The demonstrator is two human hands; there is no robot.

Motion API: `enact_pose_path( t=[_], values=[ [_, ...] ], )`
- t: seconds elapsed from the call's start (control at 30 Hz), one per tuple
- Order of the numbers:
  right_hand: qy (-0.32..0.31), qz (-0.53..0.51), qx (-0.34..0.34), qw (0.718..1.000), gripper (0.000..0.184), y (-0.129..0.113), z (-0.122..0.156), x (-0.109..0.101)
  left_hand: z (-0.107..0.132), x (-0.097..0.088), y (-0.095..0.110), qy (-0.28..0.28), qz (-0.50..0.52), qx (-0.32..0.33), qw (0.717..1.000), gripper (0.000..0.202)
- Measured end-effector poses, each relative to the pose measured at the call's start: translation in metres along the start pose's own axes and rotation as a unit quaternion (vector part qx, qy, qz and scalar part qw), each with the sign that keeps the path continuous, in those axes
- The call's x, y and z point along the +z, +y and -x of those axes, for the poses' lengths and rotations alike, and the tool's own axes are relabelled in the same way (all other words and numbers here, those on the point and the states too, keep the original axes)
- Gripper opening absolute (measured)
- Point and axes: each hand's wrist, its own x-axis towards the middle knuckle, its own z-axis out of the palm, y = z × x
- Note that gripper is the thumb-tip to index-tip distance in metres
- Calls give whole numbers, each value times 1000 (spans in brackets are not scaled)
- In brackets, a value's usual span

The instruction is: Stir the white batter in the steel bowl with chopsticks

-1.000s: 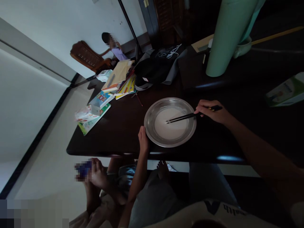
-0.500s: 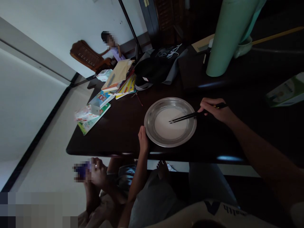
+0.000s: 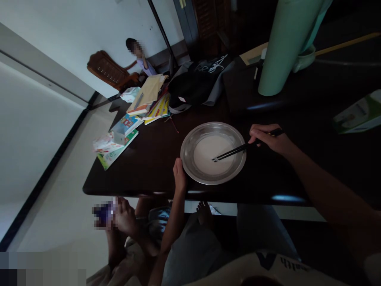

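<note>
A shallow metal bowl [image 3: 188, 161] rests on the dark table near its front edge, with a smooth, pale whitish mixture [image 3: 205, 149] in it. My left hand [image 3: 179, 174] holds the bowl at its lower left rim; part of its fingers is hidden. Over on the bowl's right side, my right hand [image 3: 269, 138] grips a pair of black chopsticks [image 3: 235, 151] with silvery tips. The tips reach into the mixture, close together, near the middle of the bowl.
Books [image 3: 157, 109] and an envelope [image 3: 150, 89] are piled at the back left, beside a black bag [image 3: 190, 89]. A tall green cylinder [image 3: 288, 51] and a carton [image 3: 358, 113] stand right. Another person's hands [image 3: 125, 214] hold a blurred object at lower left; someone else [image 3: 145, 67] is by a wooden chair [image 3: 108, 69].
The chopstick tips have shifted slightly towards me in the mixture. My left hand and the bowl have stayed in place. The person at the back has raised an arm towards their head.
</note>
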Motion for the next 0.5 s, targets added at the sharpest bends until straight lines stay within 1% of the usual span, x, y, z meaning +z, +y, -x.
enact_pose_path(
  t=[0.07,0.13,0.17,0.23,0.3,0.33,0.4,0.47,0.5],
  values=[
    [-39,11,0,999,32,0,0,2,0,0,0,7,-1,-1,1000,44],
    [-52,34,-4,998,27,0,0,3,0,0,0,11,-2,-5,1000,44],
    [-43,45,-6,998,27,0,0,3,0,0,0,11,-1,-7,1000,44],
    [-8,51,-9,999,31,-1,0,1,0,0,0,7,1,-8,1000,45],
    [23,33,-4,999,37,-2,1,-2,0,0,0,8,4,-6,1000,46],
    [24,22,3,999,40,-2,1,-2,0,0,0,9,6,-5,1000,46],
    [-8,9,15,1000,39,-3,1,-1,0,0,0,8,10,-5,1000,47],
    [-53,20,11,998,33,-2,1,2,0,0,0,5,12,-4,1000,47],
    [-62,30,4,998,30,-2,0,3,0,0,0,1,11,-3,1000,47]
  ],
)
